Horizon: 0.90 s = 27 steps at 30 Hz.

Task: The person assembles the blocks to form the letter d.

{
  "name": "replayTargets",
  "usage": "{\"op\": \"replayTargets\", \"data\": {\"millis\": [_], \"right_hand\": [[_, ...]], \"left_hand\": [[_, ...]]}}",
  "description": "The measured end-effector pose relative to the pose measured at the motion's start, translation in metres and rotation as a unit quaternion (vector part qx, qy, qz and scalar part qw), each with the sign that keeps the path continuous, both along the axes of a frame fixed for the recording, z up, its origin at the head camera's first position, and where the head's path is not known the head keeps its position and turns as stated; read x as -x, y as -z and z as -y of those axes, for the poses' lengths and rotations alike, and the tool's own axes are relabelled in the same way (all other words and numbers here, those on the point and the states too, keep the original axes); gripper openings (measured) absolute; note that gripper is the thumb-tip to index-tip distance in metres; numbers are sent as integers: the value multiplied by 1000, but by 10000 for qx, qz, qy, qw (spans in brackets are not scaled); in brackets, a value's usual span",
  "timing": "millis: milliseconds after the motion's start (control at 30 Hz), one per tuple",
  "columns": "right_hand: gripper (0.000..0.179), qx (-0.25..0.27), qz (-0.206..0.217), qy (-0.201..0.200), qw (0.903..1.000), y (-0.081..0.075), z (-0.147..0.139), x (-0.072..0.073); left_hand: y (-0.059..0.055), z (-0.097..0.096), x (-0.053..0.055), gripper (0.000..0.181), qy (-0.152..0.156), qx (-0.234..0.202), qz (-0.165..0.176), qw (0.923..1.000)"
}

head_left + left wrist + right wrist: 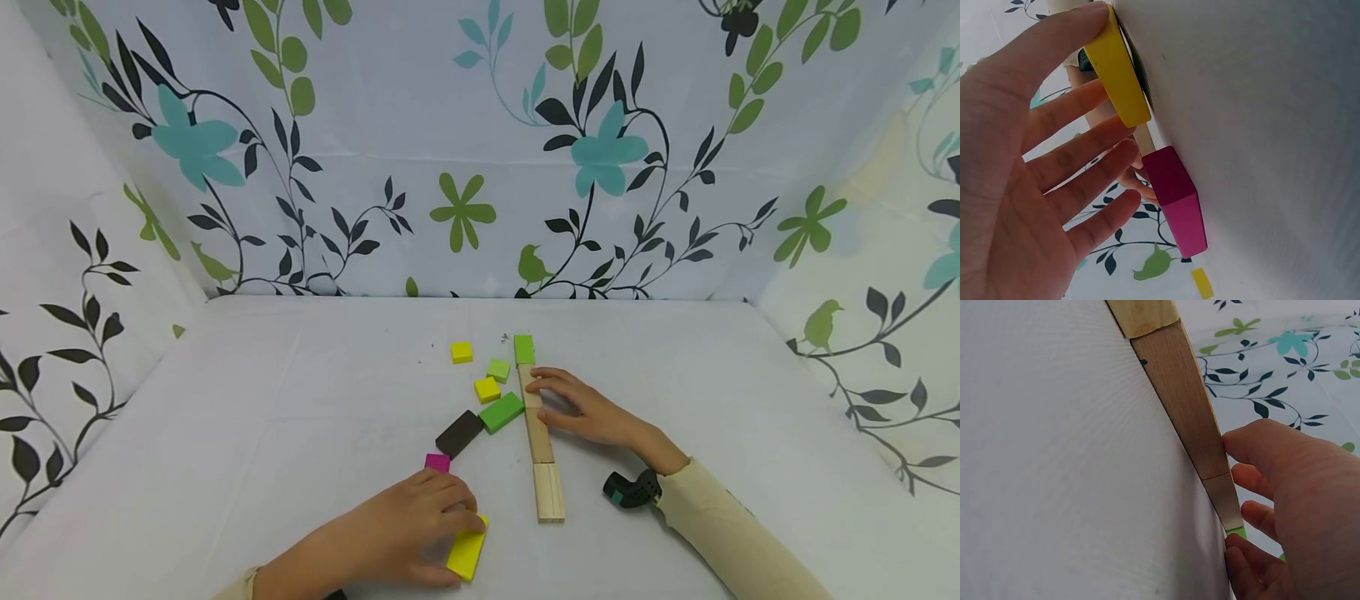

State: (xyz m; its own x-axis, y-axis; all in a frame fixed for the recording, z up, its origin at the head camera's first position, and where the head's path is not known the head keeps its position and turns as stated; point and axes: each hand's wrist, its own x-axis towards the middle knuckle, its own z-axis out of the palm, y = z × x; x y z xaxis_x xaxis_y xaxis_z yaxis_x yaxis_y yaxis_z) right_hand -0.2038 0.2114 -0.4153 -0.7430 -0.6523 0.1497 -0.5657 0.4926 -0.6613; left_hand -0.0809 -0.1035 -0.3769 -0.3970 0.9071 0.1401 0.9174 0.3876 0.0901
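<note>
My left hand (pixel 408 525) pinches a yellow block (pixel 467 552) between thumb and fingertips, low on the white table. Just beyond that hand lies a magenta block (pixel 437 462), partly covered in the head view; the left wrist view shows more of this magenta block (pixel 1175 200). Wooden blocks (pixel 549 493) lie end to end in a row, with a green block (pixel 523 348) at its far end. Beside this row rests my right hand (pixel 588 412), its thumb and fingertips touching the row's right side, fingers loosely bent.
A dark brown block (pixel 460 433) and a larger green block (pixel 502 412) slant from the magenta block to the wooden row. Small yellow (pixel 487 390) and light green (pixel 498 371) blocks lie farther back, with another yellow block (pixel 462 352). Patterned cloth (pixel 375 167) hangs behind.
</note>
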Motion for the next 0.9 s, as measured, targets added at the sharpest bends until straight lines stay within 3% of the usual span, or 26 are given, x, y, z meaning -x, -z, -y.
{"op": "replayTargets", "data": {"millis": [133,267,467,633,900], "right_hand": [[39,1,11,8,10000,-1,0,0],[39,-8,3,15,10000,-1,0,0],[39,7,-13,9,10000,0,-1,0],[39,6,-2,5,10000,1,-1,1],[39,11,-9,-1,10000,1,-1,1]], "left_hand": [[0,0,1,36,31,-37,107,9999],[0,0,1,35,267,-180,347,9989],[0,2,2,42,517,-46,512,9973],[0,2,1,39,445,-20,422,9981],[3,2,2,30,270,-170,-27,9995]]}}
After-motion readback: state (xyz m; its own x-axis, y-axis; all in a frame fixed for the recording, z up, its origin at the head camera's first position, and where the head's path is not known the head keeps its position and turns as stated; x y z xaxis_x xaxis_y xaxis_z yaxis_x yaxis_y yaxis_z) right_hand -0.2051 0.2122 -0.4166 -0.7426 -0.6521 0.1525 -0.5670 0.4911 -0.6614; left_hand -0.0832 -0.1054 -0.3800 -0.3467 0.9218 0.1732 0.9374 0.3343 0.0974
